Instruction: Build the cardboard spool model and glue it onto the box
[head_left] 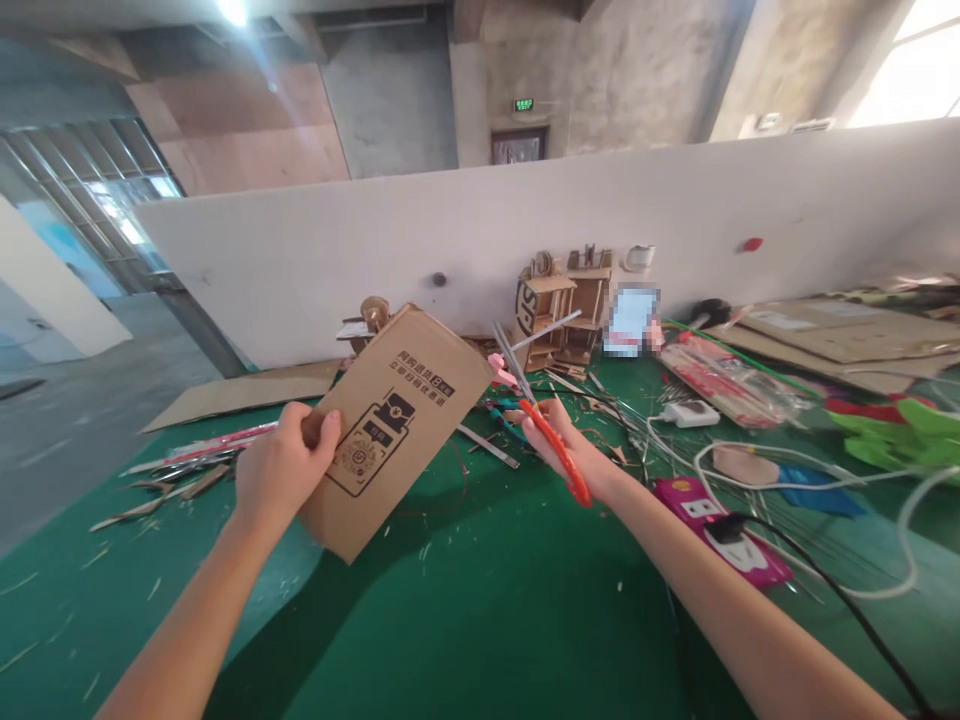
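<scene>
My left hand grips the lower left edge of a brown cardboard piece, thumb on its printed face. The cardboard is tilted above the green table and carries a black phone drawing with a code. In my right hand is a pair of scissors with orange handles. Their blades are spread apart and point up, just right of the cardboard's upper right corner. My fingers partly hide the handles. Beyond the blades stands a small cardboard shelf model.
Scraps and sticks lie at left. A purple power strip, white cables and plastic-wrapped packs occupy the right side. A phone-like screen leans near the white partition. Flat cardboard lies at far right.
</scene>
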